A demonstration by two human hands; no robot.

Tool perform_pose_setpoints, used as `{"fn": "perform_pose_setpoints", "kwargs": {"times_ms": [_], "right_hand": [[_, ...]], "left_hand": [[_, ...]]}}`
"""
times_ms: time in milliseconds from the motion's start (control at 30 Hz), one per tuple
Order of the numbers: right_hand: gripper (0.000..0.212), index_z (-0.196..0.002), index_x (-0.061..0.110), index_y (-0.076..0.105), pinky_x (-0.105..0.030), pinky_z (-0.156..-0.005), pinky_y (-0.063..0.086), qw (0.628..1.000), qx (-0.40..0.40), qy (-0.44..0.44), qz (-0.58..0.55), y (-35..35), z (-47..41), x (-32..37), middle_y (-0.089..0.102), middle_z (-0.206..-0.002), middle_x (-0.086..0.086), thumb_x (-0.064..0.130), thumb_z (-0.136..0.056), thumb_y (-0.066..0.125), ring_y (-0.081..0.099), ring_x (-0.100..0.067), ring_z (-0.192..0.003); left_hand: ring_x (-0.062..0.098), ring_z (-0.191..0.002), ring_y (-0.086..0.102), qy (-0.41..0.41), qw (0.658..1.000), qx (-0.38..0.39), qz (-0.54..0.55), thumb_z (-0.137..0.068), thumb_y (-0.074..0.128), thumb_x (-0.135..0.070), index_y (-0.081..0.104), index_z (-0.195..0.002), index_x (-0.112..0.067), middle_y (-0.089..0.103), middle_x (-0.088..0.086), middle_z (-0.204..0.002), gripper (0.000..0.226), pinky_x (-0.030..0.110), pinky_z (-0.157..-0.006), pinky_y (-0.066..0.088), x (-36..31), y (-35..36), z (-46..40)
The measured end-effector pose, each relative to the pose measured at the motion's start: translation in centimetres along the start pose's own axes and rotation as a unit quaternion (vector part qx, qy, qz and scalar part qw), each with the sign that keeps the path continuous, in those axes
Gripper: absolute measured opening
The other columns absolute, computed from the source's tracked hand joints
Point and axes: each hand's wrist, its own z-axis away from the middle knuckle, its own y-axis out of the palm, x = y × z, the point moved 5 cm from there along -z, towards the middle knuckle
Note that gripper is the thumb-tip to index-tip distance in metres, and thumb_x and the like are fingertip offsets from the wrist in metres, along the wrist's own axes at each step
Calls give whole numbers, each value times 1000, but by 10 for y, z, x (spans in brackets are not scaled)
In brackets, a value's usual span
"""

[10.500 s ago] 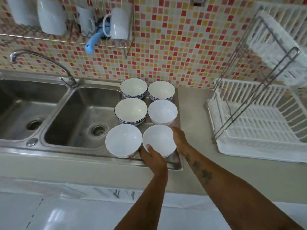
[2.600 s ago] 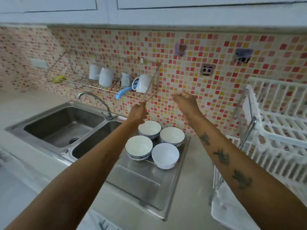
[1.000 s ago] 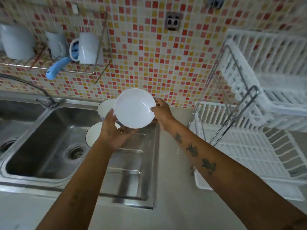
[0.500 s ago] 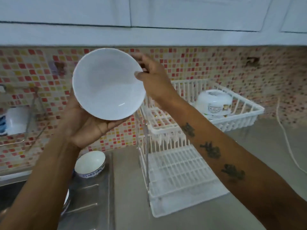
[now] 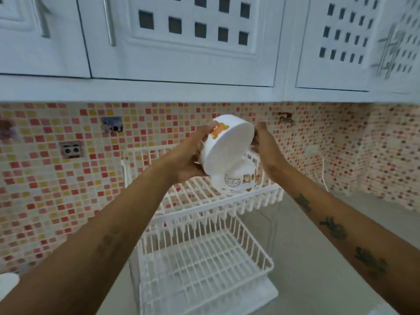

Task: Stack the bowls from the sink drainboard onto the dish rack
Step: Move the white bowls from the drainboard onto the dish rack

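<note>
I hold a white bowl point(image 5: 227, 146) with an orange bear print between both hands, tilted so its opening faces down and to the right. My left hand point(image 5: 191, 158) cups its left side and my right hand point(image 5: 261, 144) grips its right rim. The bowl hangs just above an upside-down white bowl point(image 5: 236, 180) with small printed pictures, which sits on the upper tier of the white dish rack point(image 5: 261, 196). The rack's lower tier point(image 5: 204, 258) holds no dishes.
White wall cupboards point(image 5: 181, 42) hang close above the rack. A mosaic-tiled wall point(image 5: 56, 178) with a socket point(image 5: 71, 150) runs behind. Grey countertop point(image 5: 306, 258) lies to the right of the rack. A white rim point(image 5: 8, 285) shows at the far left edge.
I have carried the bowl rightwards from over the drainboard and turned it over, bringing it above the bowl on the rack's upper tier. My view has swung up and right.
</note>
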Motion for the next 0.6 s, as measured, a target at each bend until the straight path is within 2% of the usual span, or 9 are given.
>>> {"fn": "perform_pose_setpoints", "kwargs": {"times_ms": [33, 67, 133, 200, 300, 400, 467, 533, 600], "right_hand": [[61, -135, 14, 51, -28, -99, 36, 1000, 11, 15, 20, -8, -7, -4, 52, -140, -8, 50, -99, 16, 52, -17, -120], [62, -128, 10, 55, -21, -91, 36, 999, 21, 28, 39, -14, -12, -8, 56, -132, -8, 47, -101, 13, 55, -13, -112], [61, -114, 14, 61, -15, -78, 37, 996, 41, 45, 67, -19, -19, -9, 60, -112, -4, 45, -101, 11, 57, -4, -92], [64, -114, 16, 64, -21, -81, 42, 993, 56, 59, 83, -20, -25, -14, 62, -107, -3, 52, -99, 13, 59, -8, -90], [70, -102, 24, 66, -42, -94, 51, 992, 31, 82, 90, -21, -35, -34, 69, -107, -7, 76, -82, 23, 66, -21, -96], [94, -110, 20, 65, -47, -94, 50, 990, 7, 98, 97, -26, -47, -65, 68, -112, -5, 93, -59, 36, 66, -26, -100], [84, -120, 15, 60, -42, -92, 51, 990, -12, 113, 80, -27, -44, -71, 66, -118, -6, 81, -69, 48, 64, -25, -103], [62, -122, 13, 57, -40, -90, 52, 989, -20, 119, 82, -27, -45, -77, 65, -119, -7, 60, -81, 55, 64, -25, -104], [61, -123, 15, 55, -44, -93, 52, 988, -21, 119, 95, -26, -50, -84, 64, -120, -6, 58, -79, 55, 63, -25, -105]], "left_hand": [[23, -91, 66, 22, 998, -13, -50, -86, 61, -52, 68, -103, -21, 74, 1, -93, 36, 42, -86, 56, -2, 4, -9], [23, -88, 66, 44, 993, -44, -103, -84, 66, -51, 68, -99, -21, 74, 0, -92, 33, 38, -85, 55, -4, 7, -17], [20, -86, 66, 98, 971, -97, -194, -77, 75, -48, 63, -106, -17, 70, 4, -104, 44, 32, -76, 55, -4, 11, -38], [14, -87, 64, 139, 949, -122, -255, -70, 81, -47, 58, -108, -20, 65, 5, -109, 52, 26, -70, 55, -1, 17, -49], [20, -117, 49, 169, 904, -133, -370, -55, 83, -59, 55, -122, -22, 51, 1, -113, 82, 36, -96, 50, 6, 30, -66], [19, -122, 40, 160, 882, -138, -421, -45, 76, -71, 53, -129, -22, 50, 0, -114, 99, 38, -103, 46, 16, 36, -81], [21, -123, 40, 159, 876, -139, -433, -49, 78, -68, 53, -129, -22, 52, 1, -116, 96, 39, -103, 46, 25, 34, -92], [23, -124, 36, 167, 876, -131, -432, -62, 84, -53, 50, -133, -19, 46, -3, -109, 85, 32, -101, 41, 30, 39, -92], [23, -125, 36, 175, 872, -143, -434, -67, 85, -44, 50, -134, -17, 37, -8, -101, 79, 32, -98, 38, 32, 39, -93]]}}
